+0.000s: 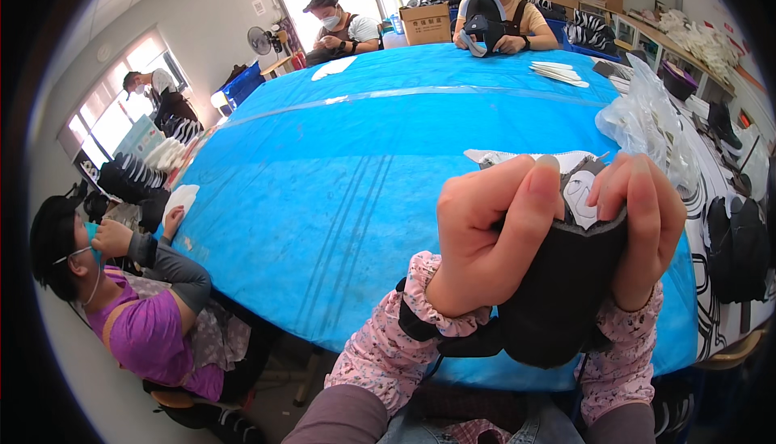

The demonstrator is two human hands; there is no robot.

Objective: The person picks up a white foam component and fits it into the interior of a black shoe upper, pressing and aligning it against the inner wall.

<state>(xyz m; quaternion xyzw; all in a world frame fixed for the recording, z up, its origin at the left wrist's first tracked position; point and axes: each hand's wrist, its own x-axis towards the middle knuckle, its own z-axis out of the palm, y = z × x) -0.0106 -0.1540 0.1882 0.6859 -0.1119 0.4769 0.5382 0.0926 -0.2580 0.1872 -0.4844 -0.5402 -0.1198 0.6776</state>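
Raised over the near right part of the blue table, a black shoe upper (558, 298) is held up between both hands. My left hand (495, 230) pinches its top edge on the left, thumb and fingers pressed together. On the right, my right hand (647, 222) grips the opposite edge the same way. A pale lining with a drawn outline (579, 198) shows in the opening between the hands. White material (495, 156) sticks out behind the fingers; how it joins the upper is hidden. Pink floral sleeve covers reach both wrists.
The blue-covered table (323, 161) stretches ahead. A clear plastic bag (647, 121) lies at its right, near stacked white pieces (558, 72). One person (153, 323) sits close on the left; others work at the far side. Black shoe parts (735, 246) are at the far right.
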